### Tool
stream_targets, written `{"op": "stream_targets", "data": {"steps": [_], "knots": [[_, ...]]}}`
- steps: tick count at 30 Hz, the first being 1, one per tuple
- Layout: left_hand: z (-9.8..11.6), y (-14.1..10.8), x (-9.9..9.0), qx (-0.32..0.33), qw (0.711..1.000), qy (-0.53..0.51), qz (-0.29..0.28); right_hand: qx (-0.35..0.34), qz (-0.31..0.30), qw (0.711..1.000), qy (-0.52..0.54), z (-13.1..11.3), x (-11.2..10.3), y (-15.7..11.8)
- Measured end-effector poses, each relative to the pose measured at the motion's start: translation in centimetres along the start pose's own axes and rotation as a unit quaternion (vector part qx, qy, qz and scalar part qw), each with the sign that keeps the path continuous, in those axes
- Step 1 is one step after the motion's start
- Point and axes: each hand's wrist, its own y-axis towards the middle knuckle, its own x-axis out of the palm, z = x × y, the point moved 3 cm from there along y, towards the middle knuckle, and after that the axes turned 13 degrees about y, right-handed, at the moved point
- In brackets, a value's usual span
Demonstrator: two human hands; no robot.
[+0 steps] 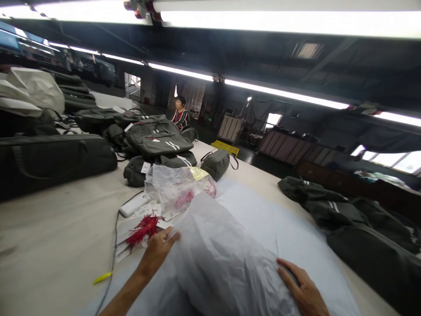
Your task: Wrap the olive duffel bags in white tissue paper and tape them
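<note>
A large translucent plastic bag lies crumpled in front of me, with something dark showing faintly under its near part. My left hand is closed at the bag's left edge, thumb and index finger bent around the film. On the opposite side, my right hand grips the bag's right edge, thumb and forefinger tips close together; a dark patch shows between them. Beside my left hand lies a bunch of red tag strings with white tags. Beyond it sits a clear bag holding red strings.
Dark green bags are piled across the table. More dark bags lie along the right edge. A white device with a black cable and a yellow strip are at left. A person is beyond the table.
</note>
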Motion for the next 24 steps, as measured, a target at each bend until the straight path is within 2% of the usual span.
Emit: {"op": "stream_targets", "data": {"steps": [3, 7, 9, 11, 12, 13, 14, 15, 16, 17, 18, 19, 20, 21, 23, 24], "knots": [[-0.1, 1.1, 0.1, -0.024, 0.998, -0.02, 0.049, 0.01, -0.002, 1.0, -0.01, 0.3, -0.4, 0.0], [-2.8, 4.3, -1.4, -0.068, 0.995, -0.015, 0.068, 0.008, 0.003, 1.0, -0.016, -0.5, -0.7, -0.2], [-3.9, 4.9, -2.7, -0.11, 0.987, 0.005, 0.119, 0.011, 0.011, 1.0, -0.018, -1.0, -0.6, -0.5], [-3.0, 3.9, -3.4, -0.101, 0.973, 0.035, 0.205, 0.012, 0.017, 1.0, -0.018, -1.6, -0.5, -0.8], [-1.6, 2.9, -3.3, -0.045, 0.969, 0.049, 0.237, 0.011, 0.02, 1.0, -0.018, -2.0, -0.5, -0.9], [0.4, 1.7, -2.8, 0.051, 0.967, 0.055, 0.243, 0.009, 0.024, 1.0, -0.017, -2.3, -0.4, -1.0], [2.8, 0.5, -2.0, 0.186, 0.955, 0.053, 0.223, 0.007, 0.026, 1.0, -0.016, -2.6, -0.4, -1.1], [5.3, -0.7, -1.0, 0.329, 0.929, 0.047, 0.163, 0.004, 0.028, 0.999, -0.016, -2.8, -0.4, -1.2], [7.5, -1.5, -0.2, 0.436, 0.892, 0.033, 0.117, 0.002, 0.029, 0.999, -0.016, -2.9, -0.4, -1.3], [9.1, -1.6, 0.3, 0.507, 0.855, 0.031, 0.102, 0.0, 0.029, 0.999, -0.018, -2.8, -0.5, -1.4], [10.1, -0.4, 0.2, 0.498, 0.86, 0.036, 0.107, -0.003, 0.029, 0.999, -0.022, -2.6, -0.5, -1.4], [10.3, 1.8, -0.4, 0.44, 0.887, 0.021, 0.139, -0.008, 0.028, 0.999, -0.026, -2.3, -0.5, -1.5], [9.8, 4.7, -1.3, 0.336, 0.925, -0.009, 0.179, -0.015, 0.029, 0.999, -0.031, -1.9, -0.5, -1.5], [8.7, 7.8, -2.3, 0.221, 0.954, -0.063, 0.194, -0.024, 0.031, 0.999, -0.036, -1.4, -0.5, -1.5], [6.0, 13.6, -3.1, 0.076, 0.981, -0.143, 0.105, -0.045, 0.035, 0.997, -0.044, -0.5, -0.5, -1.5], [4.6, 15.6, -2.8, 0.023, 0.988, -0.149, 0.021, -0.053, 0.036, 0.997, -0.047, -0.1, -0.5, -1.4]]}}
